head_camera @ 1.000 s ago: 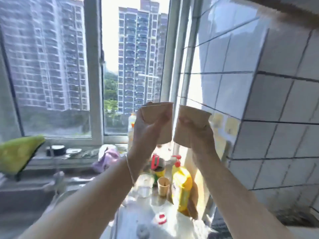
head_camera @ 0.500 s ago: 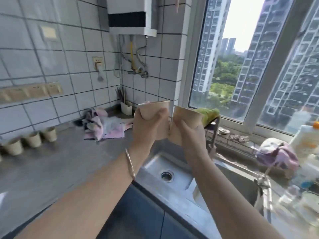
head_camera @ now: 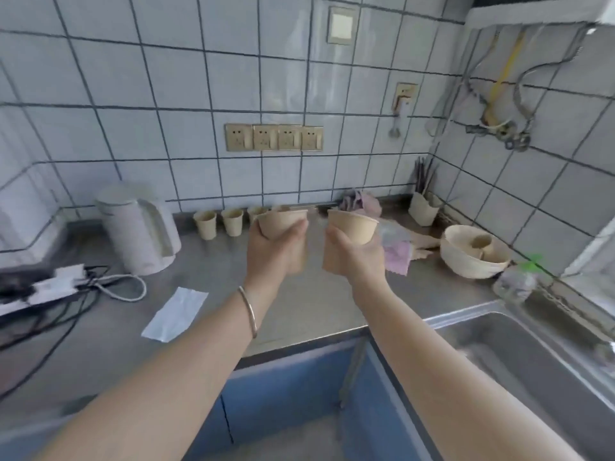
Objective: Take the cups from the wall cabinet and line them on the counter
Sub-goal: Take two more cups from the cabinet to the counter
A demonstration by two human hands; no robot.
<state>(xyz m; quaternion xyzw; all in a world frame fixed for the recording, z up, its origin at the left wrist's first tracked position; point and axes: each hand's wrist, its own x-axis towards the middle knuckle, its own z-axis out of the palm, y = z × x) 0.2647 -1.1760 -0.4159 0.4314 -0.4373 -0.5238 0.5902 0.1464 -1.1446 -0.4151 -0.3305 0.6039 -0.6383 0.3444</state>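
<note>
I see matt paper-like cups (head_camera: 282, 221), a brushed metal counter (head_camera: 299, 301), and glossy tiles (head_camera: 186, 78) behind the counter.

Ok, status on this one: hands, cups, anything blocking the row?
Left hand grips one cup, right hand another, both above counter. Row of cups started at wall. Cloth lies right of the row's end.

White tiled walls (head_camera: 139, 104) with dark grout, meeting in a corner. Four brass sockets (head_camera: 273, 137) in a row. Grey steel desk (head_camera: 309, 294), sink (head_camera: 519, 354) at right, blue cabinet doors (head_camera: 286, 404) below. Even, soft light.
</note>
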